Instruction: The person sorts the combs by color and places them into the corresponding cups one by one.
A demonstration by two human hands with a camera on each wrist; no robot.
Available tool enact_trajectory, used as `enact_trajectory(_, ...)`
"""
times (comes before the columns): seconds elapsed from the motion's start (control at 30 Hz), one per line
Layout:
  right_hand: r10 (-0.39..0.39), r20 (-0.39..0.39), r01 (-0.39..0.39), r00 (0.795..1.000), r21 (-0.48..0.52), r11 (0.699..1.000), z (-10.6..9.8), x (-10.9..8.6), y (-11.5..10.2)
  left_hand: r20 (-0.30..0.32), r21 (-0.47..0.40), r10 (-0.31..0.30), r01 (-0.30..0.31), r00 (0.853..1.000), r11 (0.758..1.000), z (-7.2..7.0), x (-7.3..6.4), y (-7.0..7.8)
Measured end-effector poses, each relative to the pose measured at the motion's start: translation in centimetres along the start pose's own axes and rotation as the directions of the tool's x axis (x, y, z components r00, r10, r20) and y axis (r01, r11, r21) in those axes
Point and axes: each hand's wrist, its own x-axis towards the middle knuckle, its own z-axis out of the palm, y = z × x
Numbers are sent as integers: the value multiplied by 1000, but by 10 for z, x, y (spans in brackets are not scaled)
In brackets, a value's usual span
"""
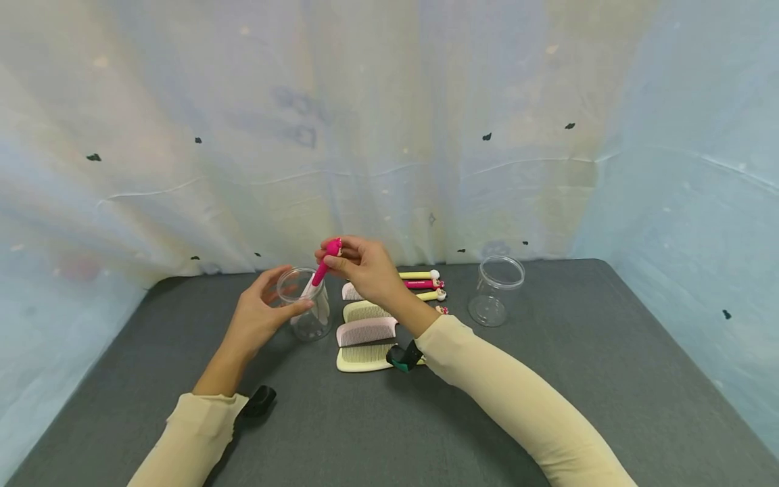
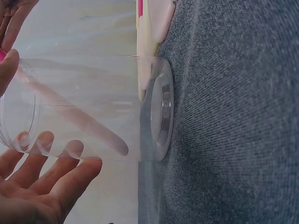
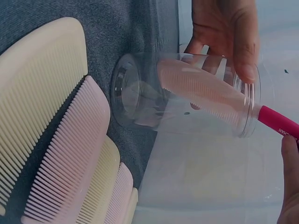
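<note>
My left hand (image 1: 255, 314) grips a clear plastic jar (image 1: 312, 329) near its rim, thumb on one side and fingers on the other. The jar stands upright on the table. Between thumb and fingers, my right hand (image 1: 372, 268) pinches the magenta handle (image 1: 320, 272) of a pink comb (image 3: 201, 91), close to its figure-topped end. The comb's toothed part is tilted inside the jar, its tip above the bottom in the left wrist view. Beside the jar lie several combs, among them a front yellow comb (image 1: 359, 360) and a pink comb (image 1: 365, 331); my right forearm hides part of their handles.
A second clear jar (image 1: 496, 297), open at the top, stands to the right of the combs. The dark grey table (image 1: 341, 433) ends at a pale curtain (image 1: 377, 135) close behind the jars. Dark straps are at both wrists.
</note>
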Motion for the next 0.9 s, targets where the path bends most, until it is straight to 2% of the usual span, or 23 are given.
enact_trajectory(0.47,28,-23,-28,999,1,1000,4,2,-2,14,12,20,-20,1000,1000,-2,0,1)
enact_trajectory(0.77,42,-7,-43,999,-123,992,16,4,9,23,28,31,-32,999,999,-3,0,-3)
enact_trajectory(0.9,49,-11,-50,999,-122,991,18,4,10,13,37,34,-35,999,999,-4,0,-3)
